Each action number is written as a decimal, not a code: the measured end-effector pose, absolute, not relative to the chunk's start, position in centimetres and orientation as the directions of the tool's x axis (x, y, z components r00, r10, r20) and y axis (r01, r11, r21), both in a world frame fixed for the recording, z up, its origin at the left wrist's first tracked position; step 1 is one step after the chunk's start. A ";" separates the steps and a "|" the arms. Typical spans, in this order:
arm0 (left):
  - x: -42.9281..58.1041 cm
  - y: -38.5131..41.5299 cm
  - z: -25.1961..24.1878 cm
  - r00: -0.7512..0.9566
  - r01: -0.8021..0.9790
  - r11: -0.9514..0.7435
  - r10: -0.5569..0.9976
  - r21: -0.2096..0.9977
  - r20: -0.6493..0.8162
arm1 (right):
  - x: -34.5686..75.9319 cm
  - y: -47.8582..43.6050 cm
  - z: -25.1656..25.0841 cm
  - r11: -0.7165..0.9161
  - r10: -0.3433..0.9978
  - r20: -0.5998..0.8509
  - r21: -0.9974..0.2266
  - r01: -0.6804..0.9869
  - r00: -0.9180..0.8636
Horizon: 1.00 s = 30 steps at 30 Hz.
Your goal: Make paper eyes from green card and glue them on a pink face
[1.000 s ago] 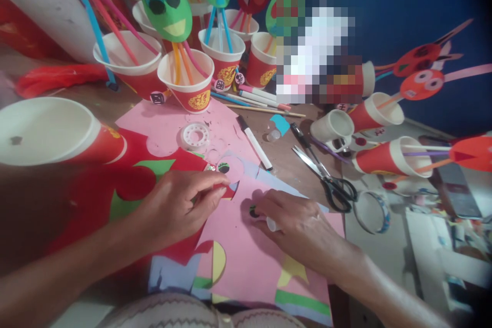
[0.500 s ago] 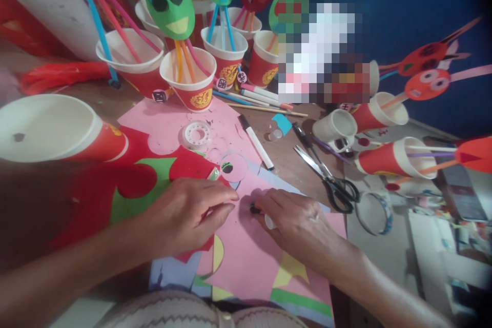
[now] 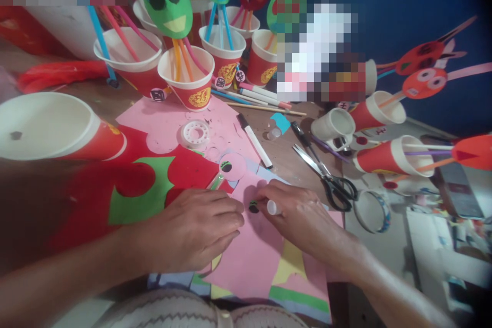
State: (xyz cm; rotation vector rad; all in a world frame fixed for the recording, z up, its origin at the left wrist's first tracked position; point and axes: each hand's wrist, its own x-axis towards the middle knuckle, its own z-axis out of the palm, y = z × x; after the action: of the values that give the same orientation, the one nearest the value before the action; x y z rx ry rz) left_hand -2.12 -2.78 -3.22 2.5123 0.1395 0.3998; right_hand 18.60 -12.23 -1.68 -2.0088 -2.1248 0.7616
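My right hand [image 3: 295, 210] is closed on a small white tube [image 3: 273, 207], its fingertips beside a small black-and-green eye cutout [image 3: 254, 206] on the pink paper [image 3: 246, 251]. To the left, my left hand [image 3: 207, 225] rests at the pink sheet's edge, fingers curled together; whether anything is under them is hidden. Just above it, a round pink piece [image 3: 235, 166] bears another black-and-green eye [image 3: 226, 166]. Red paper [image 3: 88, 205] and green paper [image 3: 142, 197] lie beside my left forearm.
Scissors [image 3: 334, 184], a black-and-white marker [image 3: 255, 141] and a white tape ring [image 3: 196, 134] lie beyond my hands. Paper cups [image 3: 196, 93] with straws and paper faces stand behind. At the left is a large cup [image 3: 103, 138]; a mug [image 3: 332, 125] stands right.
My right hand has lifted slightly, uncovering more of the lower eye cutout. My left hand has shifted a little right and down, its fingers drawn closer together.
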 end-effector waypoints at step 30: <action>-1.9 -3.2 -3.8 0.989 0.038 -0.887 0.099 0.461 0.110 | 18.3 -11.8 -2.0 -0.082 0.955 -0.296 -0.319 0.944 -0.017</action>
State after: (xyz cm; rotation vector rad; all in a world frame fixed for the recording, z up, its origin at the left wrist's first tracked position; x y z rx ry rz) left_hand -1.92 -3.21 -3.76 2.6588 0.0970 0.1793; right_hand 18.28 -11.77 -2.04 -2.1855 -2.1120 0.6949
